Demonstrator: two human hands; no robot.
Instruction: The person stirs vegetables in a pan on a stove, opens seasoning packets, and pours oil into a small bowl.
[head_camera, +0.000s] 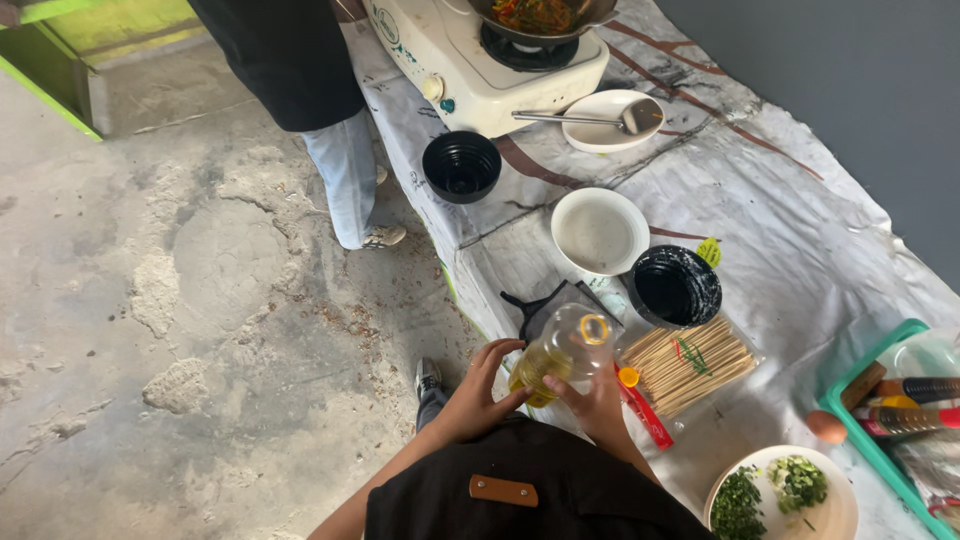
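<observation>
Both my hands hold a clear plastic bottle of yellow oil (560, 355) in front of my black apron. My left hand (478, 392) wraps its lower side. My right hand (597, 402) grips it from below, and the bottle's yellow-ringed mouth points up and away from me, open. A small orange cap (628, 376) shows by my right fingers. Just beyond the bottle lie a black bag (532, 306) and a clear pack of wooden skewers (690, 362).
On the white cloth-covered table stand an empty white bowl (600, 231), two black bowls (673, 286) (461, 166), a white plate with a ladle (611, 121), a gas stove with a pan (500, 60), a plate of chopped greens (790, 492), and a green tray of bottles (900, 415). Another person stands at the stove (320, 100).
</observation>
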